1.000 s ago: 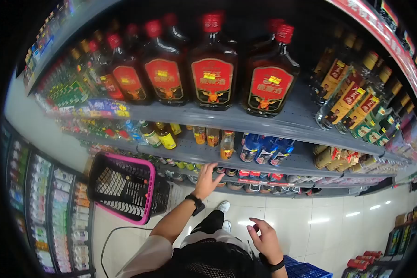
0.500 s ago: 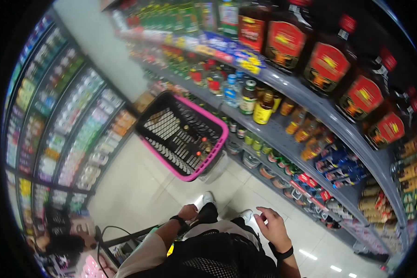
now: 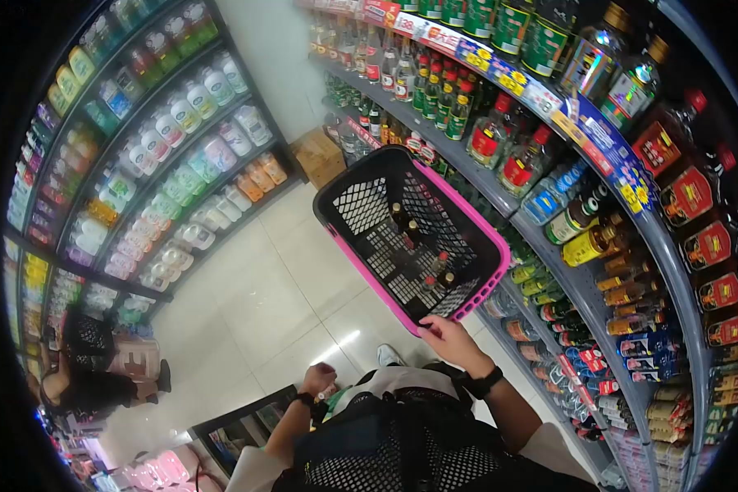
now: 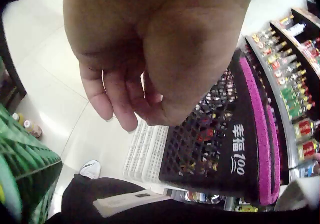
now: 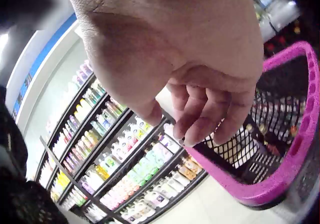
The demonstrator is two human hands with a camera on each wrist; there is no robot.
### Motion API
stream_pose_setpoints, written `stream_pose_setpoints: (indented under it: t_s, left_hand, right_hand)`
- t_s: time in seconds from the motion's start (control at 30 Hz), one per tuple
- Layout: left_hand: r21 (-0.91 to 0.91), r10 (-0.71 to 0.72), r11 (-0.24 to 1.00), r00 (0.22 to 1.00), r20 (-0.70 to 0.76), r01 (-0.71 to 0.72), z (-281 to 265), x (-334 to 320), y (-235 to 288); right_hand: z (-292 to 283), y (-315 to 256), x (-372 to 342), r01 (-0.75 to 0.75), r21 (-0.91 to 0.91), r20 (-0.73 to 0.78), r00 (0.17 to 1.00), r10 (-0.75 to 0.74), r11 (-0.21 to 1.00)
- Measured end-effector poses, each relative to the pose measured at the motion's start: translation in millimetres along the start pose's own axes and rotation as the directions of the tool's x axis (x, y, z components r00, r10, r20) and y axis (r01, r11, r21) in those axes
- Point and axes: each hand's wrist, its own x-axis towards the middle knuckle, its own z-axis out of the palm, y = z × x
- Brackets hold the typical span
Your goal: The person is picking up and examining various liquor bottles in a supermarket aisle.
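A black shopping basket (image 3: pixel 361 246) with a pink rim holds several small dark bottles (image 3: pixel 410 232). My right hand (image 3: pixel 459 348) is at its near corner, fingertips right at the rim. In the right wrist view the fingers (image 5: pixel 200 126) of this hand bend loosely and overlap the pink rim (image 5: pixel 260 191). My left hand (image 3: pixel 318 379) hangs in front of my body with nothing in it, its fingers (image 4: pixel 120 98) relaxed. The left wrist view shows the basket's side (image 4: pixel 235 154) with white lettering, above white baskets (image 4: pixel 145 151).
Shelves (image 3: pixel 500 193) of liquor bottles run along the right. Another rack (image 3: pixel 180 164) of toiletry bottles stands at the left. A cardboard box (image 3: pixel 318 156) sits behind the basket. Farther off at the left, a person (image 3: pixel 90 369) is low down near the rack.
The view has turned left, from the liquor shelves to the basket. My right hand has come to the basket's near corner. The left hand has drawn back from the shelf to my body.
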Motion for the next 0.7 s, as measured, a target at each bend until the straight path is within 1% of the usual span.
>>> stream_pose_setpoints:
  t_s: [0.03, 0.1, 0.13, 0.17, 0.2, 0.23, 0.27, 0.3, 0.33, 0.37, 0.4, 0.43, 0.5, 0.53, 0.57, 0.6, 0.63, 0.67, 0.7]
  left_hand:
    - [-0.100, -0.068, 0.993, 0.998, -0.008, 0.067, -4, -1, -14]
    - [-0.296, -0.190, 0.934, 0.980, 0.063, 0.200, -24, -26, 9]
    - [-0.245, -0.133, 0.960, 0.991, 0.014, 0.132, -25, -28, -1]
    - [-0.247, -0.139, 0.959, 0.990, 0.020, 0.140, -10, -35, -62]
    - [0.014, 0.213, 0.977, 0.976, -0.048, -0.212, 1, -36, -107]
    - [0.279, 0.544, 0.808, 0.839, -0.016, -0.518, -3, -15, -131]
    - [0.092, 0.296, 0.953, 0.953, -0.058, -0.290, -8, -32, -106]
    - [0.094, 0.288, 0.955, 0.956, -0.052, -0.283, -7, -37, -98]
    - [-0.159, 0.104, 0.980, 0.988, -0.116, -0.122, -9, -42, -93]
    - [-0.407, -0.096, 0.913, 0.986, -0.133, 0.034, -10, -48, -88]
    - [-0.172, -0.166, 0.975, 0.975, -0.147, 0.140, -23, -55, -62]
    - [-0.166, -0.179, 0.974, 0.974, -0.139, 0.155, -29, -52, -61]
    - [-0.301, -0.255, 0.933, 0.950, -0.177, 0.195, -39, -49, -62]
    - [-0.279, -0.253, 0.939, 0.952, -0.174, 0.199, -46, -43, -69]
    - [-0.271, -0.267, 0.938, 0.949, -0.166, 0.217, -53, -37, -74]
    - [-0.403, -0.300, 0.888, 0.944, -0.137, 0.223, -60, -31, -78]
    - [-0.522, -0.338, 0.818, 0.936, -0.099, 0.241, -67, -33, -91]
    - [-0.457, -0.355, 0.842, 0.932, -0.068, 0.287, -77, -21, -105]
    - [-0.443, -0.380, 0.838, 0.924, -0.052, 0.319, -92, -16, -108]
  right_hand:
    - [9, 14, 23, -0.004, -0.003, 0.001, 1.000, 0.004, 1.000]
    - [22, 50, 72, -0.042, -0.024, -0.003, 0.999, 0.042, 0.999]
    - [24, 63, 96, -0.111, 0.095, -0.013, 0.994, 0.113, 0.989]
    - [26, 73, 117, -0.180, 0.216, -0.012, 0.982, 0.187, 0.960]
    - [29, 84, 132, -0.214, 0.202, -0.058, 0.972, 0.230, 0.956]
    - [32, 109, 150, -0.192, 0.182, -0.115, 0.970, 0.215, 0.964]
    - [30, 124, 167, -0.243, 0.191, -0.114, 0.957, 0.268, 0.951]
    - [26, 135, 185, -0.294, 0.200, -0.112, 0.941, 0.320, 0.935]
    - [25, 144, 199, -0.382, 0.218, -0.113, 0.904, 0.412, 0.898]
    - [24, 153, 212, -0.467, 0.236, -0.111, 0.858, 0.501, 0.852]
    - [21, 165, 224, -0.543, 0.239, -0.092, 0.812, 0.576, 0.805]
    - [22, 181, 232, -0.555, 0.244, -0.083, 0.805, 0.588, 0.795]
    - [24, 222, 247, -0.686, 0.396, 0.006, 0.666, 0.746, 0.610]
    - [29, 262, 258, -0.717, 0.410, 0.061, 0.639, 0.767, 0.564]
    - [33, 261, 268, -0.727, 0.412, 0.073, 0.627, 0.776, 0.549]
    - [34, 253, 275, -0.759, 0.369, 0.005, 0.578, 0.816, 0.536]
    - [41, 262, 277, -0.799, 0.326, -0.059, 0.517, 0.854, 0.506]
    - [38, 273, 290, -0.819, 0.258, 0.021, 0.535, 0.845, 0.512]
    - [41, 264, 296, -0.782, 0.248, -0.082, 0.571, 0.817, 0.571]
